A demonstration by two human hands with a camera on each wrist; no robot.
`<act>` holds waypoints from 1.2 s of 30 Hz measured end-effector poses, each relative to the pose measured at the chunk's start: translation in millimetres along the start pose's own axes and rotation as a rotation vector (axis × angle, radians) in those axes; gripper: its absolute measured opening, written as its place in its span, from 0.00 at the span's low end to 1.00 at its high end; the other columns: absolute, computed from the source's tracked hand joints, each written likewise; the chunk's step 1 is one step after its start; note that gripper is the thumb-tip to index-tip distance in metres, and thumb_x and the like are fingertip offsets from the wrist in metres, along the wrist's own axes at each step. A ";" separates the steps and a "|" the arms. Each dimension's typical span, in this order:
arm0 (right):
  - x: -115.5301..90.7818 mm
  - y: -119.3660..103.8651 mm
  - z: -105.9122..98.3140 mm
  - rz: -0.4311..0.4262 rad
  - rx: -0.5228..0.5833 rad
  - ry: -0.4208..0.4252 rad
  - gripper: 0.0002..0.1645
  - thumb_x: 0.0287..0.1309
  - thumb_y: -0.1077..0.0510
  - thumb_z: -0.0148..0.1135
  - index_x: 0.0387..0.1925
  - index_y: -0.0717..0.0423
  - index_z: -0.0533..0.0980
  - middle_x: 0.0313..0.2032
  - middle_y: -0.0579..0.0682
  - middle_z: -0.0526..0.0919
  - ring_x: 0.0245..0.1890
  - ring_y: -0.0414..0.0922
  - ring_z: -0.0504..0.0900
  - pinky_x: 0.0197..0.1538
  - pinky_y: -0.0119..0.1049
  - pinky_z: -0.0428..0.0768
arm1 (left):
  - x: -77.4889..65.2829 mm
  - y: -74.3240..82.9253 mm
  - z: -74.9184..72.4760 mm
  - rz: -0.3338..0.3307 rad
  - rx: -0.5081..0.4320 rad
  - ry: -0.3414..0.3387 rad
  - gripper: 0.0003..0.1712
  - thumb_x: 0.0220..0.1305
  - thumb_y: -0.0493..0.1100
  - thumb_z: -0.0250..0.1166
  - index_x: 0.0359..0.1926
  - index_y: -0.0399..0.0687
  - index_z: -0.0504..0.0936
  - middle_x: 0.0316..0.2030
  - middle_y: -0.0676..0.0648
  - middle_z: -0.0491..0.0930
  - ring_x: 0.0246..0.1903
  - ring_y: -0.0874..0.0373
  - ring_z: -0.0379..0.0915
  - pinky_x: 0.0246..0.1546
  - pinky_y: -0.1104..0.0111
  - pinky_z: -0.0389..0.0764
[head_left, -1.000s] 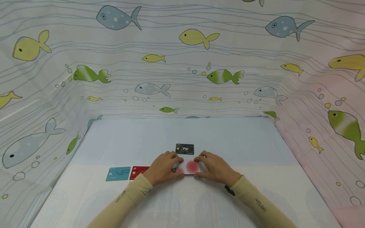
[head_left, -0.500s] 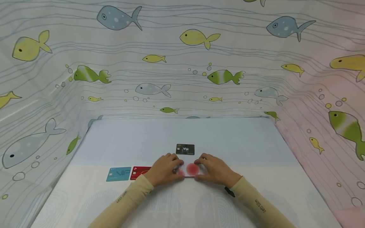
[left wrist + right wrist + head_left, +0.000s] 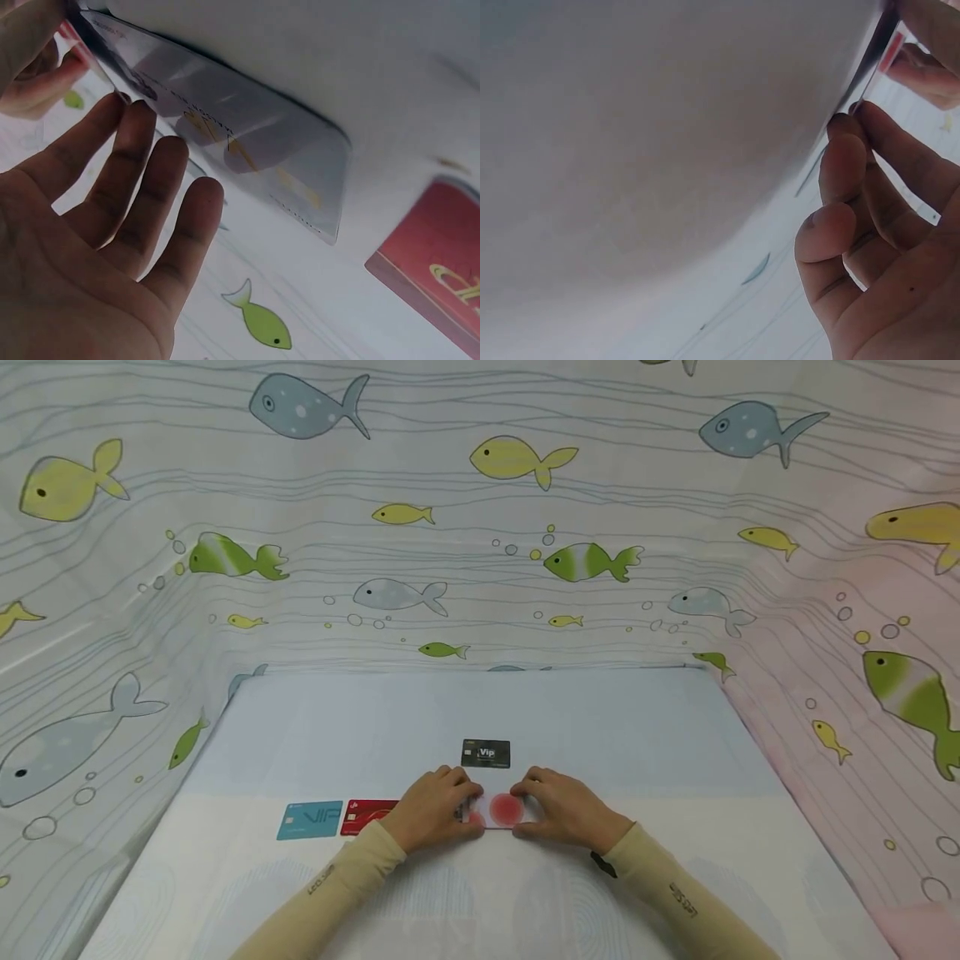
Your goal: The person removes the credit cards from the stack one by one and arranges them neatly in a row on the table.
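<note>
Both hands pinch a pale card [image 3: 506, 810] with round red patches, one at each short end, in the head view. My left hand [image 3: 435, 806] has its thumb on the near edge and its index finger on the far edge. Opposite it, my right hand [image 3: 562, 806] grips the same way. Beneath the left hand lies a silver-grey card [image 3: 255, 142] with gold lettering, mostly hidden from the head view. The pale card's red edge shows at the upper left of the left wrist view.
A black Vip card [image 3: 486, 753] lies just beyond the hands. Left of them, a blue VIP card [image 3: 310, 820] and a red card [image 3: 367, 817] lie side by side. A fish-printed cloth [image 3: 480, 552] surrounds the white table [image 3: 637, 718].
Both hands have slid slightly toward the person with the pale card between them, widening the gap to the black card. The grip looks the same throughout.
</note>
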State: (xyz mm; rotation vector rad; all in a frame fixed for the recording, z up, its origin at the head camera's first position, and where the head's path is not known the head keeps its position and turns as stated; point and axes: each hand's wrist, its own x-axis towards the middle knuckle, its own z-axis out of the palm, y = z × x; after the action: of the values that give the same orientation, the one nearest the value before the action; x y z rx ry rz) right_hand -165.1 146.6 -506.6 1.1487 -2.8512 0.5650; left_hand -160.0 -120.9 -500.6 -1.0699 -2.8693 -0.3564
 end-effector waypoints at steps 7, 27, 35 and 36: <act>0.9 -0.1 0.5 0.000 0.000 -0.008 0.29 0.53 0.39 0.76 0.52 0.48 0.81 0.45 0.44 0.80 0.43 0.40 0.79 0.49 0.39 0.81 | -0.3 0.8 1.0 -0.006 0.008 -0.005 0.27 0.58 0.60 0.72 0.54 0.54 0.85 0.44 0.52 0.80 0.42 0.57 0.72 0.41 0.65 0.78; -0.6 0.0 0.3 -0.007 -0.042 -0.016 0.28 0.53 0.39 0.75 0.53 0.46 0.80 0.46 0.44 0.79 0.45 0.42 0.80 0.49 0.40 0.81 | -3.1 3.4 -1.8 -0.011 0.007 -0.011 0.29 0.58 0.61 0.73 0.56 0.54 0.83 0.46 0.52 0.79 0.44 0.56 0.72 0.42 0.63 0.78; -2.3 -1.4 0.3 -0.013 -0.035 -0.010 0.28 0.55 0.39 0.74 0.53 0.46 0.80 0.47 0.44 0.79 0.45 0.41 0.79 0.49 0.39 0.81 | -4.4 2.4 -1.2 -0.013 -0.006 -0.014 0.29 0.57 0.61 0.74 0.57 0.55 0.83 0.46 0.52 0.78 0.45 0.56 0.72 0.43 0.63 0.78; -2.3 -1.7 0.0 -0.013 -0.033 -0.009 0.28 0.55 0.39 0.74 0.53 0.46 0.80 0.46 0.44 0.79 0.45 0.41 0.79 0.50 0.39 0.81 | -4.7 2.6 -1.2 -0.012 -0.007 -0.011 0.29 0.57 0.61 0.74 0.57 0.55 0.83 0.46 0.52 0.78 0.45 0.56 0.72 0.43 0.63 0.78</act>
State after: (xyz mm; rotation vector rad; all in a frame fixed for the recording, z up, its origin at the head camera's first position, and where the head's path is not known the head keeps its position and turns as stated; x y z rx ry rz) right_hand -162.3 147.0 -506.3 1.1676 -2.8468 0.5121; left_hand -154.8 -122.3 -499.6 -1.0587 -2.8876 -0.3629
